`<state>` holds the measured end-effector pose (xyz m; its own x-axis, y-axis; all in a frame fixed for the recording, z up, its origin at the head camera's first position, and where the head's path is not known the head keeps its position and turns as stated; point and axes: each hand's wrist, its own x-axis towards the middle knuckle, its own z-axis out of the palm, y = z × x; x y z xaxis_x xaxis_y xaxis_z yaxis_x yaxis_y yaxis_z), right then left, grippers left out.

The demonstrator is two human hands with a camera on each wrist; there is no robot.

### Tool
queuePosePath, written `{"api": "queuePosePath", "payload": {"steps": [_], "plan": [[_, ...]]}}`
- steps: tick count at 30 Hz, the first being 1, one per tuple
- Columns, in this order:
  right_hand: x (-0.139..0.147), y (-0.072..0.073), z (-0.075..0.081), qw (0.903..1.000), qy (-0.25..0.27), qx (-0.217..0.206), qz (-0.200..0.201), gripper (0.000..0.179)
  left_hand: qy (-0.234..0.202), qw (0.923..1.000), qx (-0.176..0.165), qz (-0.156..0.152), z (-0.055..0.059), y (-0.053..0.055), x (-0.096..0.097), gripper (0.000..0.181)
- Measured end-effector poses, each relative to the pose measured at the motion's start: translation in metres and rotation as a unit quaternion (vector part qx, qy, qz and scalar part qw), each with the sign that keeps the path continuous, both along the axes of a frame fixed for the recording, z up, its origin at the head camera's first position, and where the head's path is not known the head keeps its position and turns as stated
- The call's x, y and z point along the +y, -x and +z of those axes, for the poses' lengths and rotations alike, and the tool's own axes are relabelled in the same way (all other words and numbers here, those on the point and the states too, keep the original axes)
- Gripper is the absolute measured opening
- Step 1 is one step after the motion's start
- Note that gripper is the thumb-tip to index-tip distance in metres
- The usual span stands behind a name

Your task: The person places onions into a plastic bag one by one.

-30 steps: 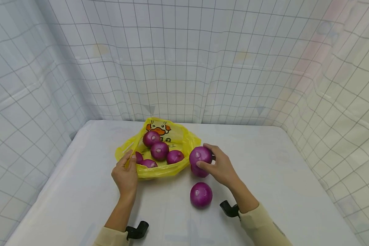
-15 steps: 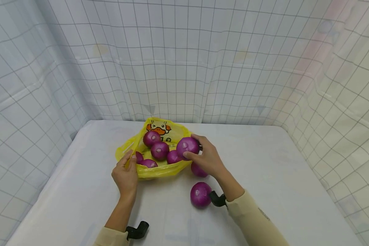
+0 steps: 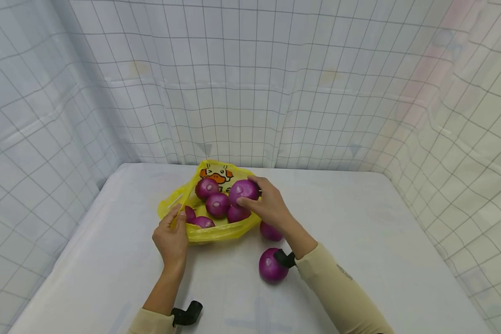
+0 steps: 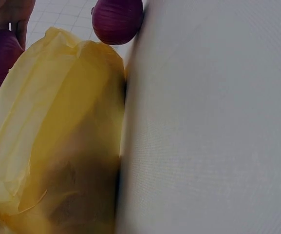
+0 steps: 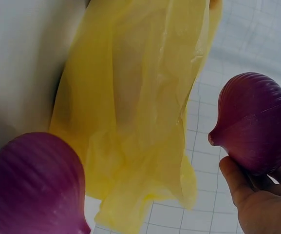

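Note:
A yellow plastic bag [image 3: 217,235] with a duck print lies with its mouth spread, and several red onions [image 3: 217,205] sit inside. My left hand [image 3: 170,239] pinches the bag's left rim between thumb and fingers. In my right hand [image 3: 271,206] is another red onion [image 3: 244,192], gripped over the bag's right side; in the head view it overlaps the onions inside. The right wrist view shows this held onion [image 5: 257,124] above the level of the yellow bag [image 5: 130,87], fingers around its side.
Two more red onions stand on the white table outside the bag: one onion [image 3: 270,231] by the bag's right edge, partly behind the right hand, and a nearer onion [image 3: 271,266] partly covered by the wrist camera mount. Grid-patterned curtains [image 3: 250,93] enclose the table's back and sides.
My right hand has carried its onion leftward and slightly away from me, from beside the bag to over its opening. The left hand and bag have stayed nearly still.

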<state>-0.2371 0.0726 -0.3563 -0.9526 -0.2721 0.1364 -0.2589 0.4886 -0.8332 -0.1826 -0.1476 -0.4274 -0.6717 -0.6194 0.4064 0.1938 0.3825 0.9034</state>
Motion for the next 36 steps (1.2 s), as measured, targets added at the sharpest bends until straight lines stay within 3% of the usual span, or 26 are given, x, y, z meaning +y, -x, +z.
{"api": "queuePosePath", "payload": {"steps": [11, 36], "plan": [[-0.024, 0.016, -0.001, 0.9988, -0.035, 0.025, 0.025, 0.071, -0.002, 1.0000, 0.001, 0.004, -0.001, 0.000, 0.001, 0.023], [-0.058, 0.035, -0.019, 0.9945, -0.099, 0.001, 0.034, 0.072, -0.006, 1.0000, 0.005, 0.004, -0.001, 0.002, -0.002, 0.023]]}}
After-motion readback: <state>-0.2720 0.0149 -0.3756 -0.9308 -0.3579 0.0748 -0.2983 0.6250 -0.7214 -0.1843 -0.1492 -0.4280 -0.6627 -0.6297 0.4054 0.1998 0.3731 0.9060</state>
